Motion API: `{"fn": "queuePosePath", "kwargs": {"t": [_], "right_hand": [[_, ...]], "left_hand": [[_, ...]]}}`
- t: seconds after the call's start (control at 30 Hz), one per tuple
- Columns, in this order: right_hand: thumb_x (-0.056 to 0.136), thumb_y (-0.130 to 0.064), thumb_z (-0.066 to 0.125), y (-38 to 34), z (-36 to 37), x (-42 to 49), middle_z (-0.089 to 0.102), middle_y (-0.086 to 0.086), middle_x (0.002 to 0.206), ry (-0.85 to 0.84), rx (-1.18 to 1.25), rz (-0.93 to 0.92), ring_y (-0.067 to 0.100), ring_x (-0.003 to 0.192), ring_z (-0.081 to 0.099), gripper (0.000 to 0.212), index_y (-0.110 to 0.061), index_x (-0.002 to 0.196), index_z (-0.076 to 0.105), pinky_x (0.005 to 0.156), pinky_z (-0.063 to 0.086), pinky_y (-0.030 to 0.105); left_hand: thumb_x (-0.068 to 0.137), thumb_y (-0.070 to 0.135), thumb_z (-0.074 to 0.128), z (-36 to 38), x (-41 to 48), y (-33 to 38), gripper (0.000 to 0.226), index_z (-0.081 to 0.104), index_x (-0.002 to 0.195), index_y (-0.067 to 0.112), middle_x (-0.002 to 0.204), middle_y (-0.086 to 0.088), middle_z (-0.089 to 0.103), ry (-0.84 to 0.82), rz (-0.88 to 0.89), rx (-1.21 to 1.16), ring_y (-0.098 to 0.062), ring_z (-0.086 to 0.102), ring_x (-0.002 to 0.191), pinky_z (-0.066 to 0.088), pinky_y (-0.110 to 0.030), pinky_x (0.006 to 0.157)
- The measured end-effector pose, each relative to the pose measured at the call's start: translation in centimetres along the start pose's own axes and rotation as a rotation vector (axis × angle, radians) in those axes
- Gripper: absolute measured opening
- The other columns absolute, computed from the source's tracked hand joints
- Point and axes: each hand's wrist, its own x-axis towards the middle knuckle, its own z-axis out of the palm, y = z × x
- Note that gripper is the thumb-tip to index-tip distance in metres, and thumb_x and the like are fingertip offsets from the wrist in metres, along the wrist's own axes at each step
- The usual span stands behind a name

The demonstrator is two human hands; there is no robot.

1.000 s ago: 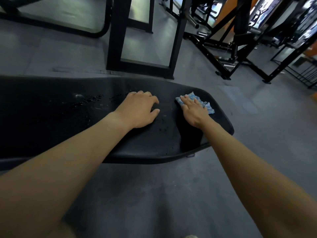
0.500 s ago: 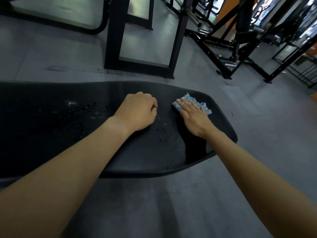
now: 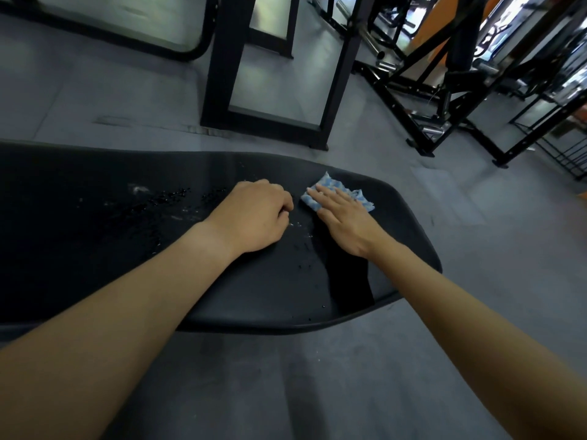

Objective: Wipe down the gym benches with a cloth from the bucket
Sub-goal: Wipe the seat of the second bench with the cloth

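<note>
The blue cloth [image 3: 330, 185] is pressed flat under the right grip [image 3: 344, 222], fingers straight, near the bench's [image 3: 95, 249] right end, with the left grip [image 3: 254, 214], curled and seemingly empty, rested between it and the droplets [image 3: 171, 196] lying leftward along the bench's length.

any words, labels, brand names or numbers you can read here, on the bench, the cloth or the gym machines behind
None can be read.
Black padded bench: no logo or label shows, only water droplets.
Blue and white cloth under the right hand: a woven pattern, no letters.
Black steel gym frames behind: no legible sticker or number; the far top-right machines are too blurred to tell.
</note>
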Motion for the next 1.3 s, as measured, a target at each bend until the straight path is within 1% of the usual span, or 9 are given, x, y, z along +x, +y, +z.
{"fn": "queuePosePath", "kwargs": {"t": [0.13,0.27,0.53,0.7,0.8,0.97,1.07,1.13,1.3], "right_hand": [[0.098,-0.058,0.014,3.3,-1.2,2.9,0.013,-0.017,0.168,0.020,-0.026,0.212,0.018,0.156,0.005,0.054,-0.059,0.152,0.015,0.122,0.007,0.063],[0.106,-0.047,0.020,1.5,-1.3,4.3,0.007,-0.015,0.169,0.083,0.028,0.424,0.031,0.156,-0.001,0.053,-0.044,0.159,0.017,0.120,-0.003,0.066],[0.107,-0.048,0.022,0.6,-0.4,2.6,0.011,-0.015,0.168,0.051,-0.033,0.078,0.021,0.156,0.000,0.050,-0.046,0.158,0.020,0.124,0.002,0.057],[0.106,-0.051,0.020,3.3,-1.6,4.8,0.011,-0.013,0.169,0.091,-0.015,0.358,0.023,0.156,0.003,0.052,-0.044,0.158,0.021,0.122,0.000,0.062],[0.106,-0.047,0.018,1.4,-1.2,6.0,0.009,-0.011,0.169,0.096,0.047,0.408,0.025,0.157,0.000,0.054,-0.041,0.159,0.018,0.122,-0.004,0.060],[0.108,-0.044,0.019,-2.4,0.2,3.4,0.009,-0.013,0.169,0.080,0.009,0.093,0.019,0.156,-0.004,0.051,-0.041,0.159,0.019,0.125,-0.004,0.053],[0.109,-0.046,0.020,-2.1,0.4,1.7,0.008,-0.016,0.168,0.051,-0.002,-0.006,0.013,0.155,-0.006,0.050,-0.043,0.159,0.019,0.125,-0.007,0.048],[0.108,-0.048,0.019,-1.0,-0.2,2.5,0.008,-0.017,0.168,0.036,-0.019,0.009,0.012,0.155,-0.005,0.050,-0.045,0.158,0.018,0.125,-0.005,0.049],[0.108,-0.043,0.018,-0.4,-1.3,7.1,0.007,-0.012,0.169,0.055,0.036,0.291,0.020,0.157,-0.001,0.052,-0.040,0.160,0.017,0.122,-0.004,0.059]], "left_hand": [[0.103,0.027,0.050,-0.2,0.0,0.0,0.030,0.070,0.126,0.023,0.123,0.008,0.068,-0.013,-0.009,-0.035,-0.015,0.057,0.116,0.040,-0.039,0.110],[0.104,0.027,0.048,-0.3,-0.1,-0.3,0.031,0.068,0.127,0.024,0.124,0.009,0.067,-0.024,-0.001,-0.035,-0.015,0.055,0.117,0.038,-0.039,0.112],[0.103,0.029,0.048,-0.3,0.5,-0.3,0.030,0.072,0.120,0.025,0.115,0.009,0.070,0.007,-0.009,-0.036,-0.014,0.058,0.111,0.045,-0.040,0.104],[0.103,0.027,0.048,-0.4,0.6,-0.1,0.029,0.075,0.115,0.024,0.109,0.009,0.072,0.018,-0.025,-0.060,-0.013,0.059,0.108,0.046,-0.041,0.104],[0.103,0.027,0.048,-0.4,0.7,-0.2,0.029,0.075,0.115,0.025,0.108,0.010,0.072,0.018,-0.015,-0.055,-0.012,0.059,0.107,0.047,-0.039,0.102],[0.101,0.030,0.050,-0.2,0.8,-0.6,0.026,0.075,0.109,0.027,0.101,0.011,0.072,0.028,-0.011,-0.062,-0.012,0.059,0.101,0.049,-0.040,0.096],[0.100,0.029,0.051,-0.2,0.8,-0.8,0.026,0.076,0.110,0.028,0.100,0.012,0.072,0.028,-0.008,-0.083,-0.010,0.058,0.099,0.049,-0.037,0.095],[0.101,0.028,0.051,-0.4,0.6,-0.8,0.027,0.075,0.114,0.028,0.103,0.013,0.072,0.024,0.000,-0.088,-0.008,0.058,0.101,0.048,-0.034,0.096],[0.104,0.025,0.050,-0.6,0.0,-0.9,0.029,0.073,0.121,0.026,0.114,0.011,0.070,0.003,0.038,-0.082,-0.008,0.059,0.108,0.045,-0.033,0.102]]}}
